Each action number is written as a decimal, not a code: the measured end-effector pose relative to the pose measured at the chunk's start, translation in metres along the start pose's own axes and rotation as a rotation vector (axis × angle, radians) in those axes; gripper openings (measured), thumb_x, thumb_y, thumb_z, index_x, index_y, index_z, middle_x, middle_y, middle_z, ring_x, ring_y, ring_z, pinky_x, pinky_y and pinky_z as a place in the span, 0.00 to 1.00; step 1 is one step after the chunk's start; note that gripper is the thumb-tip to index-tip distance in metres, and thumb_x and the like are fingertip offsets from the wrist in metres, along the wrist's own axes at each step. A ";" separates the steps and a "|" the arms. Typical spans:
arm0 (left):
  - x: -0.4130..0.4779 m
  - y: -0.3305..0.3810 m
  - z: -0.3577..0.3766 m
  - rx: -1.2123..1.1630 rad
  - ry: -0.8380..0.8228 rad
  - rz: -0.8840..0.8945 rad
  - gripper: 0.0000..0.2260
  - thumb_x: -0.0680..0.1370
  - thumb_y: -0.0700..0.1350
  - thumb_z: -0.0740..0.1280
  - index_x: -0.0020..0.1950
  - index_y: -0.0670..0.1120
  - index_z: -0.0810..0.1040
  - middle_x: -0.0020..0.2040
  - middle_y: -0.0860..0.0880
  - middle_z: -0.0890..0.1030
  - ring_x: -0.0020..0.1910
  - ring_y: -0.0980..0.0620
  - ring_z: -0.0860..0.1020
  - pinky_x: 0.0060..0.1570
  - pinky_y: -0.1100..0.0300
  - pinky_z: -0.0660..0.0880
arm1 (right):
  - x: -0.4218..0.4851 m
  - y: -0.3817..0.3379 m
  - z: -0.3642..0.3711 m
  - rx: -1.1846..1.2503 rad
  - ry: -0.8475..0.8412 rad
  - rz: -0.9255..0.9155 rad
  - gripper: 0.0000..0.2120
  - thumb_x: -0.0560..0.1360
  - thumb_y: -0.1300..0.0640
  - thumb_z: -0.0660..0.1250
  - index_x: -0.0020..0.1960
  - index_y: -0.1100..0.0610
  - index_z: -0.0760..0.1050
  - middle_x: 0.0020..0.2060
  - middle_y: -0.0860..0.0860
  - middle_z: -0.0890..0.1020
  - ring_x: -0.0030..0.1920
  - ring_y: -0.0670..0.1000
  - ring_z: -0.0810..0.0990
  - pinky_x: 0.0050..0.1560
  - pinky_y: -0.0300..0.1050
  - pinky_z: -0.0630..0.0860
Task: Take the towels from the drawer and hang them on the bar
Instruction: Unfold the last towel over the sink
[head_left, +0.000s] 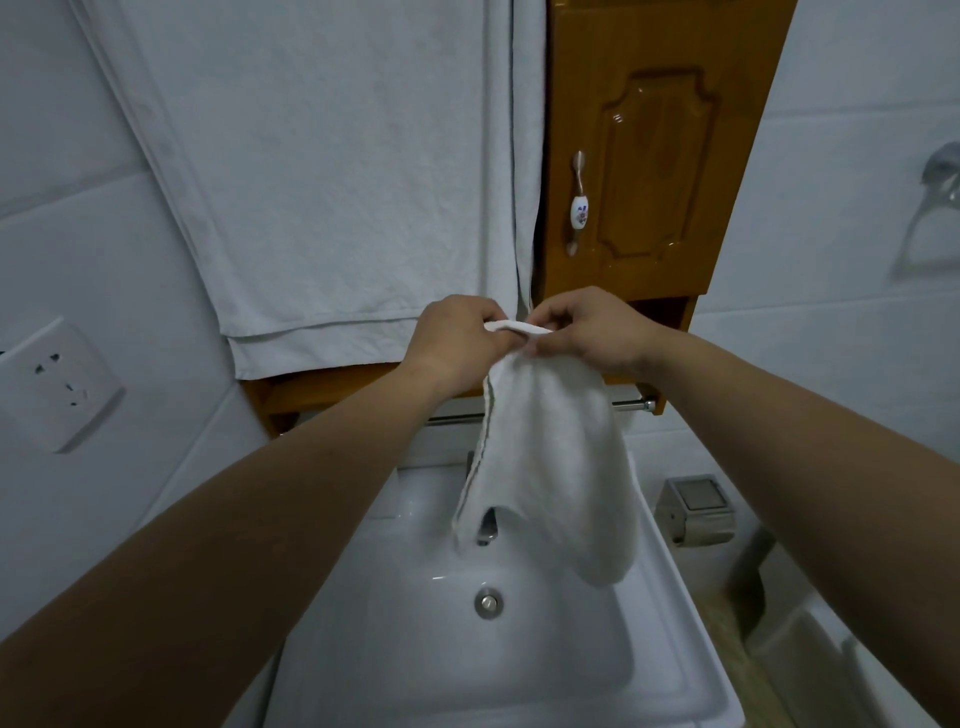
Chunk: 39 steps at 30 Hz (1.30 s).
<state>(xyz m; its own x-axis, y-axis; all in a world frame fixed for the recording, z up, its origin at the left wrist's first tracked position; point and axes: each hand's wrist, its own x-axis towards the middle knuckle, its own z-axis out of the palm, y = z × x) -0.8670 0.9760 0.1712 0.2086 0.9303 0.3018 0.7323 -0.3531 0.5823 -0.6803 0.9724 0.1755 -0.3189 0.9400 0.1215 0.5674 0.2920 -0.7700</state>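
A small white towel (556, 467) hangs from both my hands above the sink. My left hand (457, 338) grips its top edge on the left, and my right hand (587, 327) pinches the same edge on the right. The two hands almost touch. Behind the small towel runs a thin metal bar (631, 404) under the wooden cabinet, partly hidden by the cloth and my left wrist. A large white towel (332, 182) hangs flat on the wall above, its lower hem just left of my left hand. No drawer is in view.
A wooden cabinet door (649, 166) with a ceramic handle (578, 210) is above my right hand. Below sits the white sink (670, 629) with its faucet (487, 527) and drain (488, 603). A wall socket (57, 384) is left; a paper holder (696, 512) and a towel ring (930, 218) are right.
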 end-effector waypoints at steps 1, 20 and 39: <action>0.000 0.002 0.001 -0.001 0.002 0.003 0.04 0.74 0.52 0.72 0.40 0.54 0.80 0.37 0.55 0.79 0.38 0.55 0.76 0.32 0.63 0.65 | 0.000 -0.002 0.001 0.015 -0.005 -0.009 0.08 0.72 0.55 0.76 0.52 0.53 0.85 0.40 0.50 0.82 0.42 0.48 0.78 0.47 0.45 0.75; -0.009 -0.037 0.011 -0.428 -0.005 -0.269 0.06 0.77 0.50 0.71 0.50 0.50 0.85 0.44 0.56 0.84 0.46 0.57 0.80 0.44 0.63 0.74 | 0.003 -0.013 0.002 0.309 0.159 0.060 0.07 0.83 0.56 0.61 0.48 0.55 0.76 0.45 0.52 0.79 0.45 0.52 0.77 0.46 0.48 0.74; -0.045 -0.056 0.062 -0.731 -0.338 -0.332 0.11 0.77 0.41 0.72 0.59 0.45 0.83 0.52 0.52 0.86 0.52 0.54 0.84 0.53 0.59 0.79 | -0.012 -0.021 -0.014 0.598 0.384 0.084 0.11 0.84 0.59 0.59 0.59 0.53 0.80 0.50 0.50 0.85 0.50 0.49 0.84 0.46 0.42 0.80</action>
<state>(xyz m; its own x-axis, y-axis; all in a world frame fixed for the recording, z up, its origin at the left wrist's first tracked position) -0.8773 0.9601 0.0777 0.3238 0.9353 -0.1425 0.2136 0.0744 0.9741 -0.6777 0.9577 0.1993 0.0598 0.9830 0.1735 0.0297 0.1720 -0.9847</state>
